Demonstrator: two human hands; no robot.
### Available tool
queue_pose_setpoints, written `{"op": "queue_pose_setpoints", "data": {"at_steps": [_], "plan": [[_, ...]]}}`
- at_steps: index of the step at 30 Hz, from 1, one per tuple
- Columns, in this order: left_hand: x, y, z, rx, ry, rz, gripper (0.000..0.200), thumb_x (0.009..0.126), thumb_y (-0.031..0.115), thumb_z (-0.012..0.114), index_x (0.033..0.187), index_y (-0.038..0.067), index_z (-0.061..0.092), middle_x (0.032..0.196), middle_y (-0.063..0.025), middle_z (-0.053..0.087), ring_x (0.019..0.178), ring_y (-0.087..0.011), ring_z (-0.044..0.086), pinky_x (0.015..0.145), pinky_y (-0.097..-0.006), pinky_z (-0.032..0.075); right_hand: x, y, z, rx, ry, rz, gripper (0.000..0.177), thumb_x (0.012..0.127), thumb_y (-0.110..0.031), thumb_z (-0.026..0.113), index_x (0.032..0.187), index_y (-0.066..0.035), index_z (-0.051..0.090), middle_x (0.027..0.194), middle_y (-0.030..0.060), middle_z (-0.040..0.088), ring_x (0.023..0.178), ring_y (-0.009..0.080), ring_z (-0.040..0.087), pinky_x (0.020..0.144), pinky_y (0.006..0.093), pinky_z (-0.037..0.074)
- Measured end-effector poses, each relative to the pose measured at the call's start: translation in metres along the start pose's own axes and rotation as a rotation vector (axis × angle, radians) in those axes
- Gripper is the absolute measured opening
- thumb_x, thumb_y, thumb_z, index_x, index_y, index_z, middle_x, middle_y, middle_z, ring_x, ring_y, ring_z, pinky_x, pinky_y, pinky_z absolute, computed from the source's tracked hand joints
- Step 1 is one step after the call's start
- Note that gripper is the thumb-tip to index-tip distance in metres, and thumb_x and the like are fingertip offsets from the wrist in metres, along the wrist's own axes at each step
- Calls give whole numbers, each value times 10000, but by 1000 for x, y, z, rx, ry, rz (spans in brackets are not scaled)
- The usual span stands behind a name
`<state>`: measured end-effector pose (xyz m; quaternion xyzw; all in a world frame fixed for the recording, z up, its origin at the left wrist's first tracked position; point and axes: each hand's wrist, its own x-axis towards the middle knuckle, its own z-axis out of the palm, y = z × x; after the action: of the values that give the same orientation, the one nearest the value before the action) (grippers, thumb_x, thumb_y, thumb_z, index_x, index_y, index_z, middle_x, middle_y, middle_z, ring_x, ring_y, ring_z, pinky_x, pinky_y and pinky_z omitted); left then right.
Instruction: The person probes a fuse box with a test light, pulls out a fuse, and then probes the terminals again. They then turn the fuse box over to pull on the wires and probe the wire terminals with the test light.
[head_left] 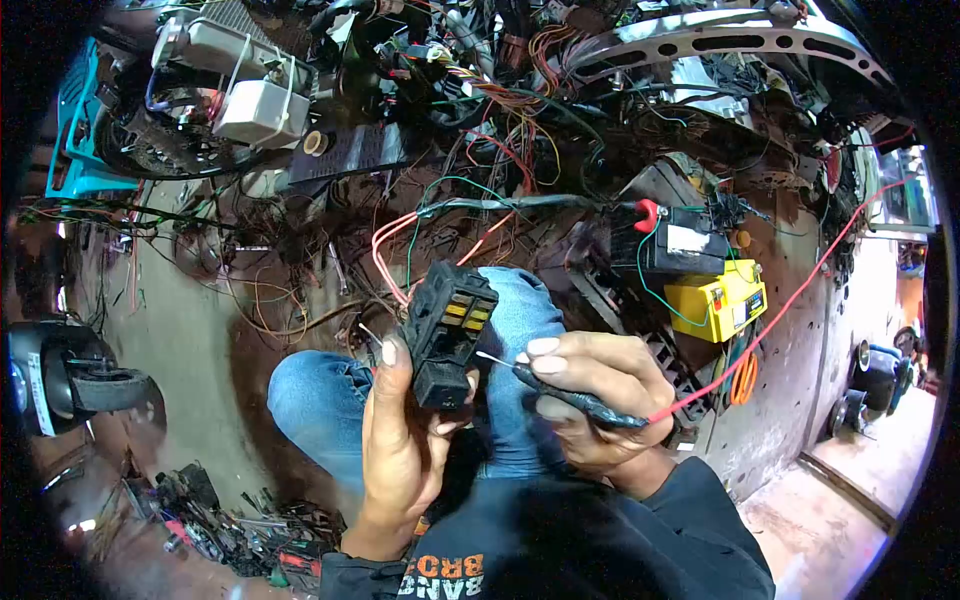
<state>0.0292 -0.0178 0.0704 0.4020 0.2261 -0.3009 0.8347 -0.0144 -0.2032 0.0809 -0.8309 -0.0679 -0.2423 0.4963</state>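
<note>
My left hand holds up a black fuse box with brass-coloured slots in its upper part. Red wires run from its upper left side. A thin metal tip also sticks out beside my left thumb. In my right hand, pinched between thumb and fingers, is a black taped probe. Its thin metal tip points left at the fuse box, close to its right side; whether it touches cannot be told. From the probe's rear end a red wire runs up to the right.
A yellow battery and a black battery with a red clamp stand right of my knees. Tangled wiring spans the top. Scattered tools lie lower left. A wheel is at far left.
</note>
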Motion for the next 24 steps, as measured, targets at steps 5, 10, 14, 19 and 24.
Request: {"op": "queue_pose_setpoints", "data": {"at_steps": [5, 10, 14, 19, 24], "plan": [[1, -2, -5, -92, -48, -27, 534, 1074, 509, 475, 1302, 33, 558, 965, -73, 684, 771, -90, 628, 558, -197, 439, -4, 10, 8, 55, -4, -9, 406, 775, -65, 842, 1169, -49, 745, 1109, 129, 751, 957, 268, 754, 788, 343, 615], [0, -1, 2, -60, 0, -23, 546, 1080, 520, 449, 1297, 31, 551, 926, -71, 670, 731, -77, 593, 543, -195, 422, -6, 11, 10, 88, -12, 8, 421, 769, -72, 847, 1176, -51, 742, 1115, 122, 751, 973, 258, 754, 803, 338, 617], [2, 0, 1, -82, -36, -47, 560, 1075, 538, 447, 1286, 31, 557, 892, -66, 664, 705, -71, 572, 534, -197, 410, -7, 13, 9, 98, -12, 13, 440, 761, -70, 853, 1186, -56, 738, 1124, 118, 749, 976, 253, 753, 794, 332, 618], [1, 1, 12, -71, 60, -61, 543, 1055, 553, 482, 1186, 43, 614, 814, -27, 640, 662, -62, 556, 494, -187, 390, -5, 11, 5, 53, -38, -11, 453, 758, -76, 863, 1192, -68, 733, 1145, 111, 743, 963, 244, 752, 774, 329, 617], [0, 1, 15, -29, 67, -32, 508, 1051, 540, 500, 1206, 78, 642, 889, -9, 693, 689, -50, 589, 483, -176, 404, -3, 14, 11, 34, -33, -63, 436, 764, -86, 862, 1181, -78, 736, 1148, 96, 738, 916, 222, 749, 731, 316, 609]]}}
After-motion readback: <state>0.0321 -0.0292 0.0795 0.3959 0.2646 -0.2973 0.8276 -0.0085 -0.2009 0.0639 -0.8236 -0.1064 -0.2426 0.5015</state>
